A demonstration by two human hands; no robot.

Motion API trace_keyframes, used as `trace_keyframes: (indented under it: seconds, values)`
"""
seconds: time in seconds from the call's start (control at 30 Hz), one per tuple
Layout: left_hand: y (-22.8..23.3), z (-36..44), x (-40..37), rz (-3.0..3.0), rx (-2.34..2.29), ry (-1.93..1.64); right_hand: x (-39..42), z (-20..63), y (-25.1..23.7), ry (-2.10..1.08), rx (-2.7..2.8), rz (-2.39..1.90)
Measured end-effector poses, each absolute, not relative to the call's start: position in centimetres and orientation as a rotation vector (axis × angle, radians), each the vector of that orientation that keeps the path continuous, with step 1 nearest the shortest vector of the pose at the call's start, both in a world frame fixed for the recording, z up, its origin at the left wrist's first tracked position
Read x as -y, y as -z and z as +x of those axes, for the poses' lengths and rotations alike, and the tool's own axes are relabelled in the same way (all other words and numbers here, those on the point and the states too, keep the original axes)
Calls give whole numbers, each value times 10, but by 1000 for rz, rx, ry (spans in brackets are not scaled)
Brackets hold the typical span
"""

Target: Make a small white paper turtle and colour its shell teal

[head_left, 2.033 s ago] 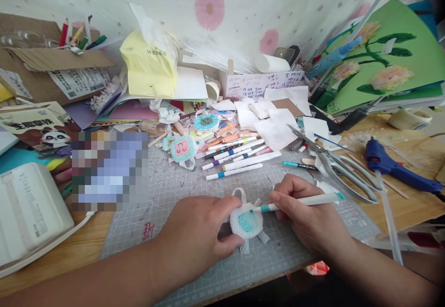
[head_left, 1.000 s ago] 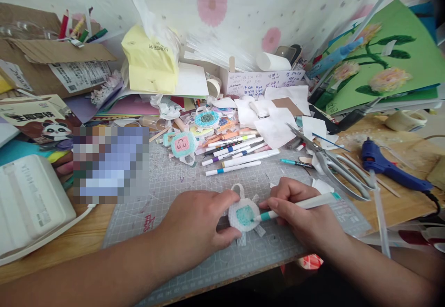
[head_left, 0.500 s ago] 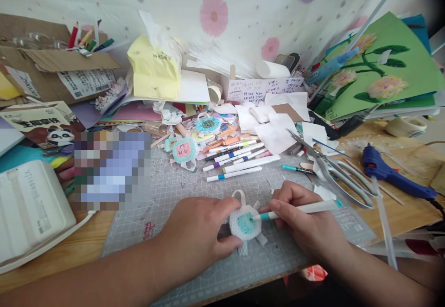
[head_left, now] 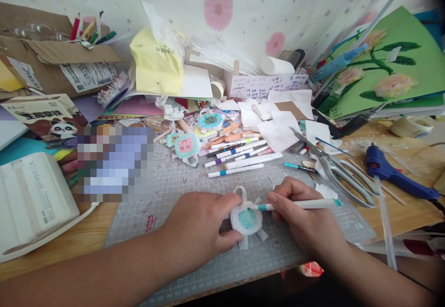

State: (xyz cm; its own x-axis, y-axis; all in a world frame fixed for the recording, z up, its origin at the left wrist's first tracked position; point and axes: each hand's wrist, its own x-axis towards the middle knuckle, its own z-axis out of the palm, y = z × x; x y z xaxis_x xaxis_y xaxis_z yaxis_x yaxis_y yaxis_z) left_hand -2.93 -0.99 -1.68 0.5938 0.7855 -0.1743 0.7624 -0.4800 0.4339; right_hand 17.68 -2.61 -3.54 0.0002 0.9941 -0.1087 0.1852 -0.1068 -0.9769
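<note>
A small round white textured craft piece (head_left: pixel 236 223) lies on the grey cutting mat (head_left: pixel 194 270), with a loop at its top, strips at its edges and a teal-coloured patch in its middle. My left hand (head_left: pixel 205 226) is closed around its left side, thumb below and fingers above. In my right hand (head_left: pixel 299 214) is a white marker (head_left: pixel 309 203) with teal ends, held like a pen. Its tip touches or nearly touches the upper part of the piece, at the patch's top edge.
Several markers (head_left: pixel 239 170) lie beyond my hands, beside finished-looking coloured craft pieces (head_left: pixel 186 145). Large scissors (head_left: pixel 347 177) and a blue glue gun (head_left: pixel 396 172) rest at the right. White paper scraps (head_left: pixel 280 133), a cardboard box (head_left: pixel 45 56) and a white device (head_left: pixel 34 200) stand around the mat.
The marker tip has moved up from inside the teal patch to its upper edge, and the marker lies flatter. The teal patch looks slightly fuller. My left hand keeps its hold.
</note>
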Motion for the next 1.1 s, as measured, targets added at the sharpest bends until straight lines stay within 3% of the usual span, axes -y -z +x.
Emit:
trace_keyframes:
  seconds: [1.1]
  values:
    - [17,-30,12,2416,-1219,-49,33,167,36,-1193,1373,-1406]
